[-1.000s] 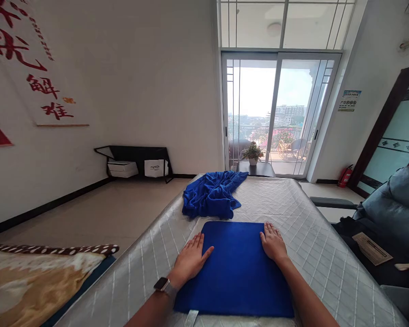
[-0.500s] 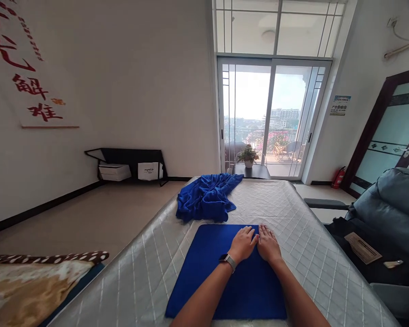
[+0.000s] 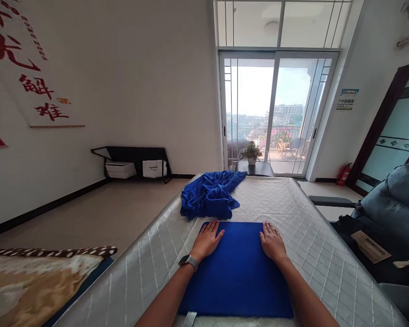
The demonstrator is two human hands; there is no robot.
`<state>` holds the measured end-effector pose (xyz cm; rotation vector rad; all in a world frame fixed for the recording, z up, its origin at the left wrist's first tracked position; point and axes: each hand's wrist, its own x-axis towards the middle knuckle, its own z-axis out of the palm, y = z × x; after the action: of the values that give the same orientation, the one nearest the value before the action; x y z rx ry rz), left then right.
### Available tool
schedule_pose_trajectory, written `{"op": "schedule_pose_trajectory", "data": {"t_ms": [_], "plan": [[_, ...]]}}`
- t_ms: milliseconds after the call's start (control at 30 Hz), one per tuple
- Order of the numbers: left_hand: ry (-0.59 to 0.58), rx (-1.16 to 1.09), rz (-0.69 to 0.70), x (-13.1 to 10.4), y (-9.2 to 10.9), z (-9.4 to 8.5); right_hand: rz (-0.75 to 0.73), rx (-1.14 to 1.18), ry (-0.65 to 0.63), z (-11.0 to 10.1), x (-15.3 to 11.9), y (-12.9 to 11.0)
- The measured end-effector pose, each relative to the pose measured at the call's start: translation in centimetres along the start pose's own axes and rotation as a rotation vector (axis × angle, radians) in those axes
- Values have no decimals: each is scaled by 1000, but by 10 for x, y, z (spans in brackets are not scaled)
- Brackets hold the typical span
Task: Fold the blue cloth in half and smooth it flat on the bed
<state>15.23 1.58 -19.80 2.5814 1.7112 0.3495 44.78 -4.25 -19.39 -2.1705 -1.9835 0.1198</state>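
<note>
A flat blue rectangle of folded cloth (image 3: 240,272) lies smooth on the silvery quilted surface (image 3: 150,254) in front of me. My left hand (image 3: 207,238) rests flat on its far left corner, fingers stretched out and thumb apart. On the far right corner lies my right hand (image 3: 272,240), also flat with fingers extended. A watch (image 3: 188,261) is on my left wrist. Just beyond the folded cloth sits a crumpled blue cloth (image 3: 211,195), apart from both hands. A short pale strap (image 3: 190,319) shows at the near left edge of the folded cloth.
A patterned blanket (image 3: 44,286) lies at the lower left. On the right stand a dark grey armchair (image 3: 391,204) and a piece of brown cardboard (image 3: 371,246). A potted plant (image 3: 251,152) stands on a small table beyond the far end, before glass sliding doors (image 3: 248,100).
My left hand has slid left across the folded cloth, from beside my right hand to the far left corner. My right hand stays at the right corner. The view has shifted slightly.
</note>
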Motion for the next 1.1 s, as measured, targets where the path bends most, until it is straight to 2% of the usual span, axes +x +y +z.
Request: {"op": "schedule_pose_trajectory", "data": {"t_ms": [100, 200, 700, 1100], "plan": [[43, 7, -24, -4, -20, 5, 6, -10, -7, 1, 1, -1], [73, -15, -38, -5, -27, 10, 9, -20, -22, 2, 2, -3], [98, -7, -67, -9, -29, 5, 10, -70, -28, 4, 2, -12], [117, -42, -77, -12, -30, 4, 26, -121, -21, -11, -11, -25]]}}
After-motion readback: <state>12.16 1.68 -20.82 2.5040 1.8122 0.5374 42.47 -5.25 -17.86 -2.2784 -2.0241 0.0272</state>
